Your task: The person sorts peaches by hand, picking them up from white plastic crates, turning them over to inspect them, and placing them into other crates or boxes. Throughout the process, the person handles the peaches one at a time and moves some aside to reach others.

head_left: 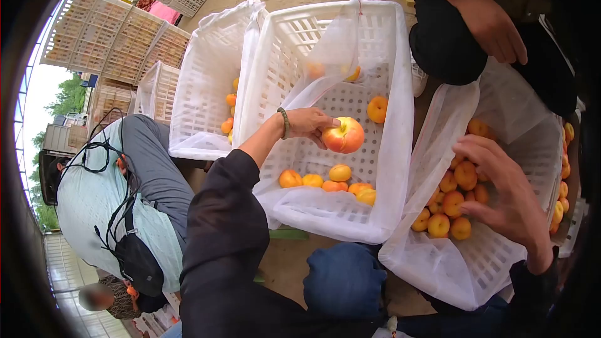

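Note:
My left hand [305,124], with a braided band at the wrist, grips a large red-and-yellow peach [344,135] over the middle white plastic crate [400,106]. White netting lines this crate. In its near end lies a row of smaller orange peaches [335,186], and another peach [377,109] rests by the right wall. At the right, my right hand [507,184] hovers with fingers curved and apart, thumb spread, over a heap of peaches [452,203] in a net-lined crate [482,263]. Nothing shows between its fingers, though they hide part of the heap.
Left of the middle crate stands another lined crate [206,75] with a few peaches. A person in a light shirt [91,203] bends at the left. Another person's hand [491,28] hangs at upper right. Stacked crates [116,34] stand behind. More fruit [563,181] shows at far right.

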`<state>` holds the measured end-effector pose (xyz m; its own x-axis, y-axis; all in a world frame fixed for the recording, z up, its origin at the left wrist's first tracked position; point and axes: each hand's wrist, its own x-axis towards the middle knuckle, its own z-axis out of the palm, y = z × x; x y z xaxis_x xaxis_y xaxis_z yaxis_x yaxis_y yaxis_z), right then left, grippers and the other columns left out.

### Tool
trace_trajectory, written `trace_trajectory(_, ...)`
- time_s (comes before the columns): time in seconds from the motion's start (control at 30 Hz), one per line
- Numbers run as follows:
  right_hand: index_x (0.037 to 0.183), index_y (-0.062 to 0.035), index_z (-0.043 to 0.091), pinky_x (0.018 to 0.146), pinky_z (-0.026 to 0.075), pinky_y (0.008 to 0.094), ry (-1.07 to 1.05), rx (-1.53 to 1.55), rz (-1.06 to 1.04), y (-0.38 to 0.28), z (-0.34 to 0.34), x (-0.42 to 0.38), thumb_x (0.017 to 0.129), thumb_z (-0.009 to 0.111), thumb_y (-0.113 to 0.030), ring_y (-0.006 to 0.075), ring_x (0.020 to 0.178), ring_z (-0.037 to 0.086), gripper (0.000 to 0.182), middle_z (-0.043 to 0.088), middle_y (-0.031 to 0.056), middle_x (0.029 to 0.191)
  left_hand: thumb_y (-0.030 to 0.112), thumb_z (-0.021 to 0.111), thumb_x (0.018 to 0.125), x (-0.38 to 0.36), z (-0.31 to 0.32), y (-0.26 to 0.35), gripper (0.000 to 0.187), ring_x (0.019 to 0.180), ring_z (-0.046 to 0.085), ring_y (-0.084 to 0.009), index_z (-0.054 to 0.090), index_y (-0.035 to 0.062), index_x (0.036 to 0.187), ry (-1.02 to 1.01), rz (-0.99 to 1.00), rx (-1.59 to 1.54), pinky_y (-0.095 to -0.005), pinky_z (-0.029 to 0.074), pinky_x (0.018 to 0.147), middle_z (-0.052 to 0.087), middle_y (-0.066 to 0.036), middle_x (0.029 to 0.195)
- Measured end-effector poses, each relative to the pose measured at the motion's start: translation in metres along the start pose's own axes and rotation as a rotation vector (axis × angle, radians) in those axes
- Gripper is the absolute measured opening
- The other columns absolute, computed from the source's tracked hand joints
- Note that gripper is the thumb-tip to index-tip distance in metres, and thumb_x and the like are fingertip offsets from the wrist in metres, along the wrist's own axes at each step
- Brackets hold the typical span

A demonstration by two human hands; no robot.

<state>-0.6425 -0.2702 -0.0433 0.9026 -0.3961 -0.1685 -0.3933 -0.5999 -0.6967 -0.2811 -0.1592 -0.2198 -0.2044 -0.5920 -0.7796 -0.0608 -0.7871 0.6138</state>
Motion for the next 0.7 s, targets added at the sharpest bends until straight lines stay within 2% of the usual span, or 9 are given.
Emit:
trace_trajectory(0.07, 0.127, -0.0124, 0.043, 0.096, 0.039, 0.043, 0.075, 0.028, -0.266, -0.001, 0.036, 0.047, 0.066, 0.075, -0.013, 0.0339, 0.116, 0.045, 0.068, 0.047, 0.0155, 0.124, 0.039, 0.047, 0.091, -0.019, 0.027, 0.021, 0.046, 0.077, 0.065, -0.0215, 0.059, -0.0048, 0.101, -0.046, 0.051, -0.133, -0.0306, 0.053, 0.068, 0.064, -0.015, 0.089)
trace_trajectory(0.23, 0.125, -0.0099, 0.044, 0.09, 0.047, 0.0378, -0.004, 0.203, -0.396, 0.006, 0.092, 0.114, 0.071, 0.075, -0.017, 0.0325, 0.106, 0.055, 0.063, 0.055, 0.0137, 0.114, 0.045, 0.031, 0.094, -0.037, 0.046, 0.028, 0.055, 0.075, 0.063, -0.0217, 0.056, -0.0028, 0.104, -0.296, 0.162, -0.361, -0.0328, 0.051, 0.067, 0.063, -0.015, 0.09)
trace_trajectory(0.27, 0.125, -0.0099, 0.044, 0.09, 0.047, 0.0378, -0.01, 0.208, -0.394, 0.009, 0.096, 0.116, 0.071, 0.075, -0.017, 0.0325, 0.106, 0.055, 0.063, 0.055, 0.0137, 0.114, 0.046, 0.031, 0.094, -0.04, 0.047, 0.03, 0.056, 0.075, 0.064, -0.0219, 0.056, -0.0028, 0.104, -0.326, 0.14, -0.385, -0.0323, 0.05, 0.068, 0.063, -0.016, 0.09)
trace_trajectory(0.33, 0.122, -0.0062, 0.046, 0.078, 0.053, 0.0328, -0.115, 0.788, -0.126, 0.015, 0.097, 0.117, 0.075, 0.071, -0.022, 0.0263, 0.089, 0.063, 0.056, 0.06, 0.0123, 0.104, 0.05, 0.032, 0.093, -0.032, 0.043, 0.026, 0.059, 0.073, 0.064, -0.0227, 0.057, -0.0018, 0.104, -0.216, 0.058, -0.401, -0.0319, 0.051, 0.07, 0.064, -0.018, 0.088)
trace_trajectory(0.37, 0.122, -0.0062, 0.046, 0.078, 0.053, 0.0328, -0.114, 0.771, -0.12, 0.016, 0.094, 0.115, 0.075, 0.071, -0.022, 0.0263, 0.089, 0.063, 0.056, 0.06, 0.0123, 0.104, 0.051, 0.037, 0.09, -0.013, 0.029, 0.011, 0.058, 0.076, 0.064, -0.0242, 0.057, -0.0013, 0.106, -0.086, 0.012, -0.148, -0.0338, 0.051, 0.073, 0.064, -0.017, 0.09)
trace_trajectory(0.4, 0.12, -0.0054, 0.047, 0.073, 0.054, 0.0313, -0.206, 1.066, 0.038, 0.017, 0.09, 0.112, 0.077, 0.069, -0.025, 0.0235, 0.083, 0.064, 0.052, 0.06, 0.0119, 0.101, 0.052, 0.042, 0.088, 0.012, 0.015, -0.008, 0.059, 0.079, 0.064, -0.0256, 0.057, -0.0008, 0.109, 0.046, -0.026, 0.099, -0.0356, 0.05, 0.077, 0.065, -0.017, 0.091)
trace_trajectory(0.47, 0.118, -0.0046, 0.048, 0.068, 0.054, 0.0297, -0.281, 1.34, 0.22, 0.021, 0.082, 0.101, 0.079, 0.067, -0.028, 0.0206, 0.077, 0.065, 0.049, 0.061, 0.0114, 0.098, 0.051, 0.06, 0.077, 0.053, 0.009, -0.032, 0.065, 0.094, 0.061, -0.0297, 0.053, 0.0031, 0.12, 0.086, -0.168, 0.824, -0.0385, 0.047, 0.088, 0.062, -0.016, 0.106)
trace_trajectory(0.57, 0.118, -0.0053, 0.045, 0.061, 0.053, 0.0283, -0.184, 1.338, 0.284, 0.03, 0.08, 0.085, 0.079, 0.062, -0.03, 0.0196, 0.072, 0.065, 0.049, 0.06, 0.0108, 0.096, 0.048, 0.076, 0.062, 0.101, 0.03, -0.08, 0.086, 0.112, 0.054, -0.0278, 0.042, 0.0107, 0.131, -0.006, -0.287, 1.203, -0.0365, 0.047, 0.088, 0.054, -0.016, 0.123)
trace_trajectory(0.7, 0.119, -0.0051, 0.04, 0.059, 0.054, 0.0319, -0.101, 1.329, 0.285, 0.048, 0.077, 0.072, 0.076, 0.061, -0.032, 0.0239, 0.07, 0.064, 0.054, 0.057, 0.0139, 0.097, 0.048, 0.079, 0.058, 0.108, 0.063, -0.101, 0.091, 0.117, 0.048, -0.0311, 0.041, 0.012, 0.132, -0.044, -0.326, 1.156, -0.0412, 0.042, 0.095, 0.045, -0.014, 0.13)
